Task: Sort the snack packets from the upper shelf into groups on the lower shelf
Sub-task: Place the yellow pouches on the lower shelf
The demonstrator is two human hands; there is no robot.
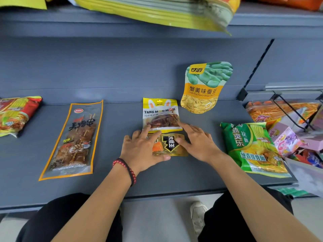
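A small gold packet (170, 145) with black lettering lies flat at the middle of the grey lower shelf (174, 175). My left hand (141, 151) rests on its left end with straight fingers, and my right hand (199, 142) presses its right end the same way. Just behind it lies a yellow Tang Mou Mou packet (160, 113), touched by fingertips of both hands. A yellow broad bean pouch (202, 88) leans upright against the back wall. Left of centre lies a long clear skewer packet (75, 138), and a green noodle packet (253, 147) lies at the right.
A red and yellow noodle packet (15, 114) lies at the far left edge. Pink boxes (286, 138), an orange packet (272, 110) and a black wire rack (293, 112) crowd the right end. A large yellow bag (157, 11) overhangs the upper shelf (279, 18).
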